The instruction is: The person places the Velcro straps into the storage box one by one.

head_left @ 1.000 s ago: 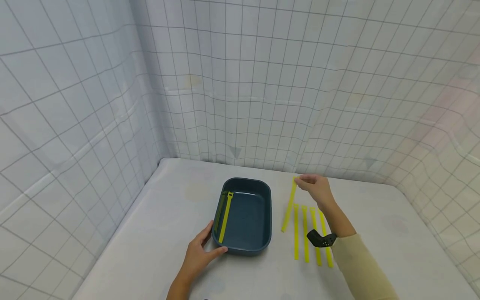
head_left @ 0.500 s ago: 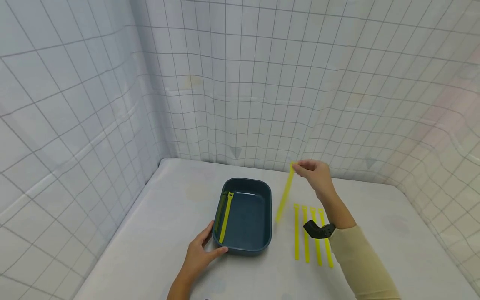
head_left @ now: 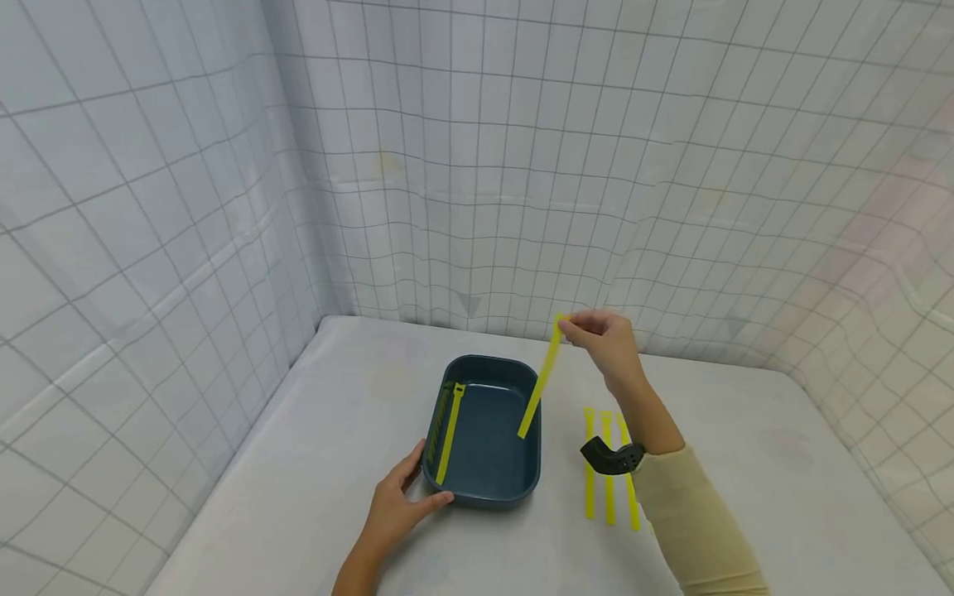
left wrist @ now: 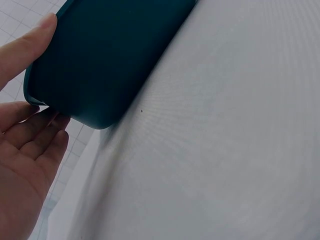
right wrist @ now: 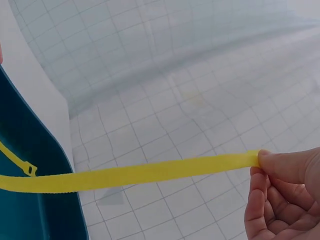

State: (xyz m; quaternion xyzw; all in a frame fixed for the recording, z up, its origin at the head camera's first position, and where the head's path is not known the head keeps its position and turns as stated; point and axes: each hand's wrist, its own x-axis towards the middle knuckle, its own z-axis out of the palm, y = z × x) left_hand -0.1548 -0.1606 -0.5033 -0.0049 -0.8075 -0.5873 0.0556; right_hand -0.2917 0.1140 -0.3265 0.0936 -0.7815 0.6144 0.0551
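My left hand [head_left: 393, 507] grips the near left corner of a dark blue plastic bin [head_left: 488, 451]; in the left wrist view, thumb and fingers [left wrist: 55, 142] lie on either side of that corner. A yellow hook-and-loop cable tie [head_left: 450, 439] with a slotted head lies along the bin's left side. Thumb and fingertips of my right hand [head_left: 609, 341] pinch another yellow cable tie [head_left: 541, 382] by its head end, above and right of the bin. Its free end hangs over the bin's right rim, as the right wrist view shows too.
Several more yellow cable ties [head_left: 609, 501] lie side by side on the white table [head_left: 358, 372], right of the bin, partly hidden by my right forearm and its black wrist device [head_left: 613, 457]. White gridded curtains [head_left: 477, 165] enclose the table's back and sides.
My right hand has lifted its cable tie off the table and carried it left, bringing the hanging end over the bin. My left hand and the bin have stayed put.
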